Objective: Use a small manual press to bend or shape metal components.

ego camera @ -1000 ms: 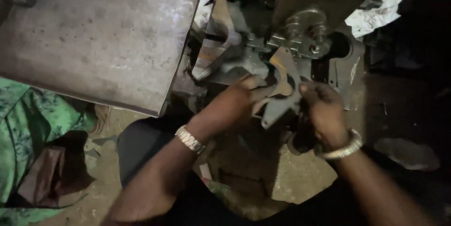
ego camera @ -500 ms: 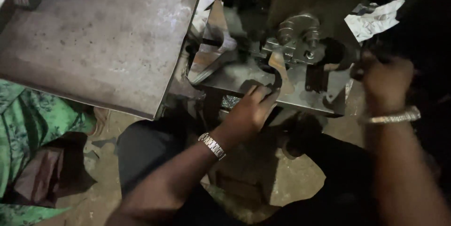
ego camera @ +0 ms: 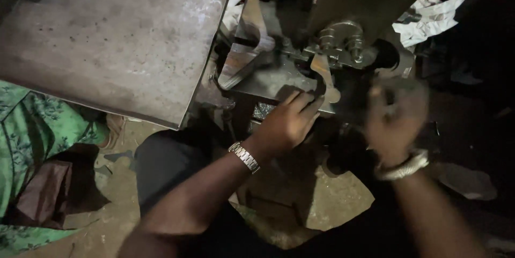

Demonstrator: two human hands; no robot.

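The left hand [ego camera: 287, 124] presses its closed fingers [ego camera: 303, 105] on the flat metal piece [ego camera: 324, 78] lying just beyond them on the machine bed [ego camera: 268, 78]. It looks stiff, thin and sharp-edged, best gripped by its edges. The right hand [ego camera: 397, 116] is blurred; its fingers' state cannot be told.

A worn grey metal tabletop [ego camera: 112, 38] fills the upper left of the frame. Below it lies a dusty concrete floor [ego camera: 112, 220]. The right side is very dark.
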